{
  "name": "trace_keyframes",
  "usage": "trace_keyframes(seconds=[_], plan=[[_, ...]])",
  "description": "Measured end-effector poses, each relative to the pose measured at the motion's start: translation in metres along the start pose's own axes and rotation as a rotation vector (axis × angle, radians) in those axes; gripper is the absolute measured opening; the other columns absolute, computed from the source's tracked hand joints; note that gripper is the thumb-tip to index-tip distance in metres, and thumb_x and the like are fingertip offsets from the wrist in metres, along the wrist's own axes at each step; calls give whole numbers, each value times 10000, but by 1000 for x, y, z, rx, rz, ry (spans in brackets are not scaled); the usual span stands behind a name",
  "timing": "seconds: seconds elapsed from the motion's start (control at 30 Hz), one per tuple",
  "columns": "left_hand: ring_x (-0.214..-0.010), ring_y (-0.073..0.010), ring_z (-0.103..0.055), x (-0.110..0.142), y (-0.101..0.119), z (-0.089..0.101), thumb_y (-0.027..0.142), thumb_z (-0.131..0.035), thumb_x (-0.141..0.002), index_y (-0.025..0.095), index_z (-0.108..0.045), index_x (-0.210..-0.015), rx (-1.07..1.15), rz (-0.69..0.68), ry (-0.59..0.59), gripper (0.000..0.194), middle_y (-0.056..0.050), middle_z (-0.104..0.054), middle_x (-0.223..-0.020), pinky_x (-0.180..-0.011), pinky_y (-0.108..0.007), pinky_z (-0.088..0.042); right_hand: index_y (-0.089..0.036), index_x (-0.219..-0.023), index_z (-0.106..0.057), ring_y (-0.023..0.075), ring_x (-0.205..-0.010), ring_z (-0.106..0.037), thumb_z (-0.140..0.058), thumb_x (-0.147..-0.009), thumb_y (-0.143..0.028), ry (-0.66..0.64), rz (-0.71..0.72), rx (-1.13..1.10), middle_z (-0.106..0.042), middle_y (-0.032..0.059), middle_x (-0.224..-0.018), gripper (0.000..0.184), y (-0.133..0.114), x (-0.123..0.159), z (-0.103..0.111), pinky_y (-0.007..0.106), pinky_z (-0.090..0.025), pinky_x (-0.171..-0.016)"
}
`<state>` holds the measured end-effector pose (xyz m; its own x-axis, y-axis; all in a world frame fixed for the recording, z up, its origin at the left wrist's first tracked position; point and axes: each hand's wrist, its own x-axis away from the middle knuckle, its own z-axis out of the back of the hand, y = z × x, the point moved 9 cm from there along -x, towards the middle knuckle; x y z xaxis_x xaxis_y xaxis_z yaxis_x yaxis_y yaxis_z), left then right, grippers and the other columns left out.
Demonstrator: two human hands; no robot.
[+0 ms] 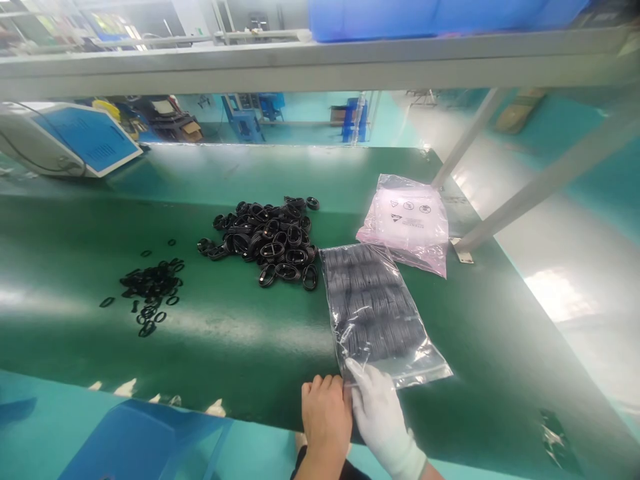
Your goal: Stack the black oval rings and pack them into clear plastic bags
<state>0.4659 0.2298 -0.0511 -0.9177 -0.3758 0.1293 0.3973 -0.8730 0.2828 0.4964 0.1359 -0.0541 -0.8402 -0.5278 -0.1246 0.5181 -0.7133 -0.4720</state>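
Observation:
A clear plastic bag (377, 303) lies flat on the green table, packed with rows of coiled black cables. At the bag's near left corner my bare left hand (326, 410) is closed with curled fingers, gripping the edge. My right hand (377, 410), in a white glove, pinches the same near edge just beside it, its forefinger lying over the plastic. To the left of the bag is a heap of black coiled cables (270, 237). Further left lies a smaller pile of black bands or rings (153, 283), several of them scattered loose.
Beyond the filled bag lie pinkish clear bags (407, 217) with printed symbols, near the metal shelf post (470, 133). A blue and white machine (83, 140) stands at the back left. Overhead runs a shelf (250, 70) with blue bins (380, 19). A blue stool (135, 440) is below the front edge.

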Motion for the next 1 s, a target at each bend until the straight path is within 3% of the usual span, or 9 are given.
trace_keyframes(seconds=[0.17, 0.3, 0.5, 0.67, 0.73, 0.87, 1.0], plan=[[-735, -188, -483, -1, 0, -2, 237, -388, -843, 203, -587, -677, 2, -21, -30, 261, -13, -608, -709, -680, -342, -238, -220, -1316, -269, 199, -875, -520, -408, -808, -136, 27, -4, 2, -561, 80, -1014, 533, 1, -2, -3, 357, -451, -757], [-740, -191, -484, -2, -1, -6, 231, -380, -840, 204, -587, -686, 0, -43, -70, 260, -15, -609, -724, -673, -344, -236, -238, -1374, -150, 176, -644, -513, -411, -772, -79, -117, -66, 197, -552, 30, -768, 674, 0, -13, -12, 329, -445, -611], [-734, -185, -495, -8, 1, -9, 208, -356, -837, 199, -588, -676, 12, -79, -149, 282, -22, -612, -715, -668, -349, -234, -344, -1370, -49, 162, -598, -540, -408, -720, -16, -324, -98, 443, -535, 41, -833, 812, -5, -17, -20, 272, -398, -499], [-769, -191, -520, -5, -1, -6, 194, -358, -821, 195, -593, -696, 26, -84, -201, 267, -36, -627, -748, -682, -347, -262, -340, -1368, -96, 152, -597, -557, -377, -709, 21, -401, -81, 549, -542, 48, -856, 803, -2, -16, -22, 252, -395, -491], [-796, -197, -534, -7, -6, -1, 209, -377, -810, 198, -594, -696, 51, -86, -272, 246, -38, -635, -772, -685, -335, -285, -310, -1368, -146, 148, -617, -557, -361, -697, 46, -407, -67, 552, -546, 43, -838, 790, 0, -16, -21, 245, -405, -509], [-709, -153, -566, -28, -22, 14, 293, -375, -816, 234, -582, -748, 238, 17, -477, 226, -3, -644, -768, -604, -262, -328, -298, -1369, -161, 146, -640, -545, -364, -646, 77, -384, -8, 520, -545, 28, -815, 839, -3, -17, -16, 241, -412, -545], [-691, -170, -582, -71, -32, 21, 516, -366, -800, 197, -546, -796, 368, 172, -381, 366, -44, -641, -758, -577, -253, -368, -326, -1362, -176, 151, -613, -518, -366, -622, 75, -307, -2, 499, -533, 19, -774, 863, -3, -19, -9, 245, -374, -514]])
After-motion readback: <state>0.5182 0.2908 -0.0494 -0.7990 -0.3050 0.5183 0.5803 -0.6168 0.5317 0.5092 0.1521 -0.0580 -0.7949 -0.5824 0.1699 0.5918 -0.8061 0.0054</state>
